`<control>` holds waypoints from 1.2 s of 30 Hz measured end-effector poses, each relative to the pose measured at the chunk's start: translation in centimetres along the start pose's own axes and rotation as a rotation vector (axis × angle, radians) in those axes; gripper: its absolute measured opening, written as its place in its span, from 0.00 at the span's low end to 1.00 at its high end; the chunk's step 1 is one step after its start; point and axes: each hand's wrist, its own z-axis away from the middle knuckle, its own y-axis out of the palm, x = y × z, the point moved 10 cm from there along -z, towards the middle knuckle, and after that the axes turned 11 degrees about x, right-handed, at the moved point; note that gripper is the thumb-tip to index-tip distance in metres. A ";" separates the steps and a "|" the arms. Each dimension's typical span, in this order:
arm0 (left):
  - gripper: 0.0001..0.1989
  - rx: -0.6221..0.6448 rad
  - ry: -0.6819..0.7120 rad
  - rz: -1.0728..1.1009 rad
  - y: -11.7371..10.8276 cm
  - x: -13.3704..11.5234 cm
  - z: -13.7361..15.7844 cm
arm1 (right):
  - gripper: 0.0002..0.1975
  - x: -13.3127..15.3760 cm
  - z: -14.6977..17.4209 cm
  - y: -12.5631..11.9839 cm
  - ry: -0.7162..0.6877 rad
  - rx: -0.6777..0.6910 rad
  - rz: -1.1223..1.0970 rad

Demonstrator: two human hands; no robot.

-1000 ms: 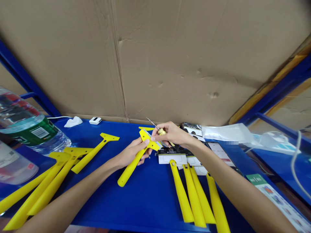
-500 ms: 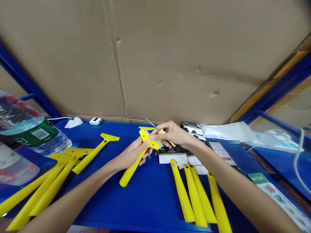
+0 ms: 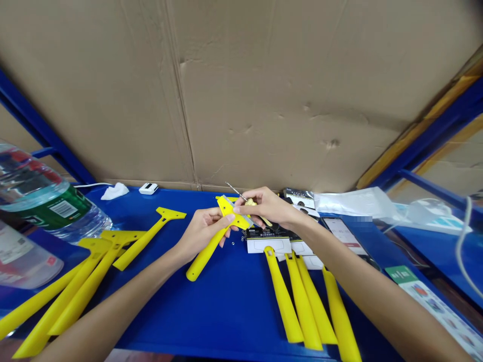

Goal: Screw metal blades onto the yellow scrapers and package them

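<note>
Over the middle of the blue table, my left hand point(image 3: 207, 229) is closed around the neck of a yellow scraper point(image 3: 206, 256), its thumb on the T-shaped head. A metal blade point(image 3: 247, 221) shows along the head's far edge. My right hand point(image 3: 266, 206) holds a screwdriver point(image 3: 250, 202) with a yellowish handle, its thin shaft pointing up and left. The right fingertips are at the blade side of the head; what they touch there is partly hidden. Small metal nuts or rings point(image 3: 243, 235) lie on the table just beyond the scraper.
Several yellow scraper handles point(image 3: 86, 276) lie at left; more with black-and-white cards point(image 3: 268, 245) lie at right. A large water bottle point(image 3: 56, 201) and a plastic container point(image 3: 26, 256) stand far left. A phone point(image 3: 345, 236) and a clear bag point(image 3: 347, 203) are at right, before a cardboard wall point(image 3: 264, 100).
The held scraper has tilted slightly, its handle end rising a little. My left fingers have shifted upward around its neck. The screwdriver stays in my right hand, almost unmoved.
</note>
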 end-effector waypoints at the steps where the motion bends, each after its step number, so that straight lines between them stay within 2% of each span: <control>1: 0.19 0.006 0.003 -0.003 0.0 0.0 0.0 | 0.15 0.0 0.0 0.1 -0.002 0.008 -0.015; 19: 0.19 0.002 0.013 0.014 -0.2 -0.1 0.2 | 0.20 -0.1 -0.3 -0.1 -0.051 -0.106 -0.154; 36: 0.20 -0.028 0.020 -0.003 0.0 -0.1 0.2 | 0.20 0.0 0.0 -0.3 0.004 -0.065 -0.083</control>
